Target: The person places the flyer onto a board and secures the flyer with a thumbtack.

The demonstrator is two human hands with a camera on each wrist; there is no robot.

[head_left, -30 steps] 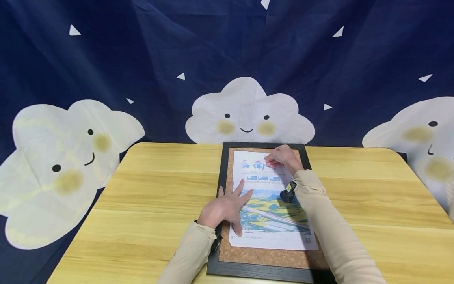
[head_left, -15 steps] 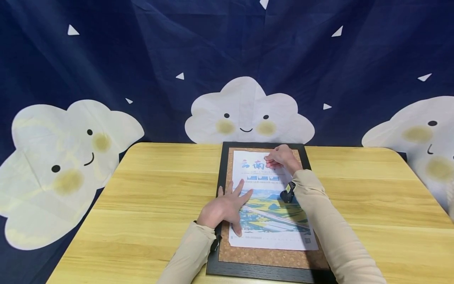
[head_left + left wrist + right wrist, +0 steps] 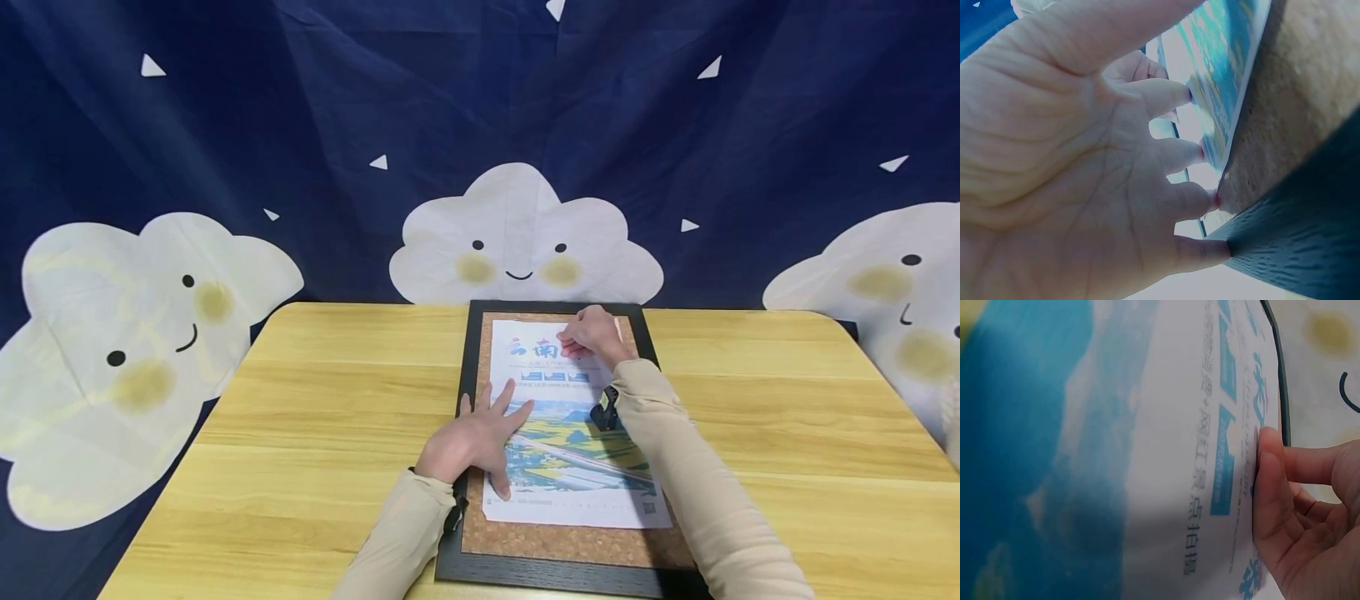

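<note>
— What's nearest on the table?
— The left hand, fingers spread flat — pressing the poster onto the cork board at its left edge.
— And farther back?
— The right hand at the poster's top, fingers curled, thumb against the paper; whether it pinches something I cannot tell. Behind, a cloud curtain.

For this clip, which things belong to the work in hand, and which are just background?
In use: poster, cork board, left hand flat on the poster, right hand at its top edge.
Background: wooden table, cloud-print curtain.
</note>
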